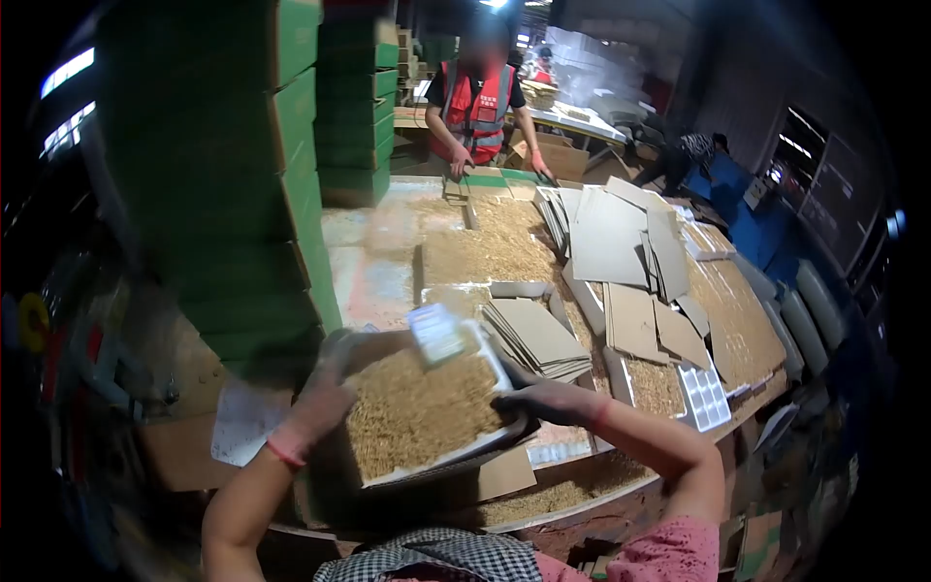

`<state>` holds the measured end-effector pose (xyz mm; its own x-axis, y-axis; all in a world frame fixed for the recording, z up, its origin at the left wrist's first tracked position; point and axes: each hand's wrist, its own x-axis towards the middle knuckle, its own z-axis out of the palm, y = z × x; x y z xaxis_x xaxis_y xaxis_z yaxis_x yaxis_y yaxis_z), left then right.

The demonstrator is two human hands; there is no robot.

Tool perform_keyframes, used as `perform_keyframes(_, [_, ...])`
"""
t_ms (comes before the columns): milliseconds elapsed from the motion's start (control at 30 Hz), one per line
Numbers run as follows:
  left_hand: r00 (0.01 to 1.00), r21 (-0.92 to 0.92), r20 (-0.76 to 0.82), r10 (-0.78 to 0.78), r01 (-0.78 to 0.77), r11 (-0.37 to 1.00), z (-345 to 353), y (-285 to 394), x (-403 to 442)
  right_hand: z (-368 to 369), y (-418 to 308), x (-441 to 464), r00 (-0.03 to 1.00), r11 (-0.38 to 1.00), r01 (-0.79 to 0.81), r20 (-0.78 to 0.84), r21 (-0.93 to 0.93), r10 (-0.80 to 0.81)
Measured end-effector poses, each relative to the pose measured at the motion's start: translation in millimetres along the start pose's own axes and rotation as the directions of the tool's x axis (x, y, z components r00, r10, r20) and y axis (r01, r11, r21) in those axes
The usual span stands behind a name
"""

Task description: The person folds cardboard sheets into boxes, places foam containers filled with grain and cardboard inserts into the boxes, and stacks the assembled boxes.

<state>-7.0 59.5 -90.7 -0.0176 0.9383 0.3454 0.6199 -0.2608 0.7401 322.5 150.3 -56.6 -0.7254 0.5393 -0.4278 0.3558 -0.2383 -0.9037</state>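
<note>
A box of tan granular material (417, 412) is tilted between my hands, above the near edge of the table. My left hand (325, 403), gloved, grips its left side. On the right side, my right hand (543, 396), in a dark glove, has its fingers closed on the rim. A small white and blue packet (436, 335) lies at the box's far edge, blurred. Just beyond the box, a stack of grey-brown cardboard sheets (538, 335) rests on the table.
Tall stacks of green boxes (223, 194) stand at the left. Cardboard sheets (611, 238) and filled trays (732, 301) cover the right side. A person in a red vest (480, 107) works across the table (364, 281). A white compartment tray (705, 396) sits at the right edge.
</note>
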Motion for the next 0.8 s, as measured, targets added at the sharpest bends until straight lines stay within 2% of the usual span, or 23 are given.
perform_keyframes(33, [1.0,0.033,-0.024,-0.01,0.011,0.999,-2.5,-10.6,-8.0,4.8,7.2,13.7,0.997,0.997,-0.068,0.032,-0.021,0.069])
perform_keyframes(67, [1.0,0.04,0.005,0.001,-0.001,0.999,-5.8,-9.4,-14.3,2.4,32.0,39.2,0.984,0.904,0.175,0.093,-0.391,-0.15])
perform_keyframes(100, [0.987,-0.074,-0.004,-0.158,0.157,0.985,-10.1,-2.0,-21.9,7.6,26.2,51.8,0.997,0.748,0.033,0.077,-0.663,0.025])
perform_keyframes(133, [0.949,-0.182,0.012,-0.314,0.311,0.933,-12.9,2.6,-27.5,12.5,20.4,64.6,0.978,0.486,-0.046,0.059,-0.873,0.199])
perform_keyframes(167, [0.952,-0.17,0.056,-0.3,0.305,0.937,-13.5,1.5,-30.1,4.7,71.6,103.8,0.979,0.235,0.201,0.193,-0.951,-0.056])
perform_keyframes(200, [0.935,-0.302,0.049,-0.351,0.348,0.887,-13.8,-1.6,-30.4,28.5,19.6,88.1,0.974,0.016,0.11,0.111,-0.994,0.196])
perform_keyframes(233, [0.914,-0.431,0.045,-0.404,0.383,0.817,-13.1,-5.7,-30.1,58.7,21.2,114.8,0.924,-0.164,0.064,-0.004,-0.984,0.383])
perform_keyframes(267, [0.905,-0.443,0.03,-0.423,0.392,0.806,-13.3,-11.5,-30.4,57.2,73.0,166.9,0.96,-0.348,0.174,0.08,-0.921,0.268])
perform_keyframes(300, [0.895,-0.455,0.007,-0.445,0.4,0.796,-14.9,-18.5,-31.1,57.1,68.0,153.8,0.962,-0.335,0.153,0.063,-0.93,0.264])
perform_keyframes(333, [0.906,-0.4,-0.023,-0.423,0.379,0.834,-17.8,-25.7,-31.8,65.8,45.9,131.2,0.989,-0.253,0.148,0.136,-0.956,0.065])
perform_keyframes(367, [0.926,-0.276,-0.152,-0.347,0.297,0.914,-17.6,-18.4,-29.9,69.5,27.1,116.9,0.971,-0.173,0.164,0.191,-0.971,-0.146])
perform_keyframes(400, [0.948,-0.171,-0.239,-0.209,0.171,0.97,-19.1,-17.2,-24.7,56.0,18.5,103.8,0.888,0.079,0.205,0.152,-0.975,-0.433])
perform_keyframes(433, [0.946,-0.059,-0.316,-0.067,0.051,0.997,-19.2,-4.1,-16.9,27.1,16.5,94.7,0.801,0.232,0.133,-0.034,-0.964,-0.597])
perform_keyframes(467, [0.969,-0.021,-0.239,-0.053,0.049,0.999,-21.9,15.1,-14.6,-2.0,17.2,87.1,0.659,0.394,0.131,-0.217,-0.91,-0.721])
perform_keyframes(500, [0.967,-0.02,-0.244,-0.074,0.071,0.997,-15.4,30.0,-3.7,-38.2,32.8,96.6,0.515,0.507,-0.027,-0.447,-0.861,-0.731])
perform_keyframes(533, [0.999,0.147,0.031,0.019,-0.023,0.989,-9.6,42.5,7.0,-71.0,57.1,112.1,0.425,0.457,-0.326,-0.56,-0.828,-0.711])
perform_keyframes(567, [0.946,0.277,0.32,0.063,-0.156,0.948,-3.1,52.9,10.5,-95.6,85.9,127.0,0.302,0.386,-0.592,-0.639,-0.707,-0.707])
perform_keyframes(600, [0.899,0.313,0.431,0.079,-0.231,0.921,16.8,51.0,15.1,-103.4,93.9,121.1,0.464,0.395,-0.662,-0.762,-0.638,-0.452])
perform_keyframes(633, [0.842,0.338,0.532,0.092,-0.311,0.888,43.0,40.4,23.6,-111.3,95.9,117.4,0.561,0.362,-0.733,-0.813,-0.576,-0.157])
perform_keyframes(700, [0.747,0.655,0.658,-0.094,-0.506,0.562,80.2,19.7,18.9,-111.5,144.0,139.8,0.559,0.311,-0.748,-0.809,-0.587,-0.183])
perform_keyframes(733, [0.627,0.603,0.762,-0.164,-0.593,0.534,88.5,-3.8,14.4,-113.8,154.1,144.9,0.569,0.307,-0.738,-0.799,-0.601,-0.193])
perform_keyframes(767, [0.637,0.614,0.751,-0.172,-0.579,0.537,84.5,-2.7,17.2,-116.2,160.6,146.5,0.683,0.409,-0.574,-0.69,-0.71,-0.239])
perform_keyframes(800, [0.624,0.58,0.751,-0.216,-0.467,0.667,78.8,-0.1,20.2,-119.6,168.4,146.1,0.774,0.493,-0.382,-0.562,-0.782,-0.292])
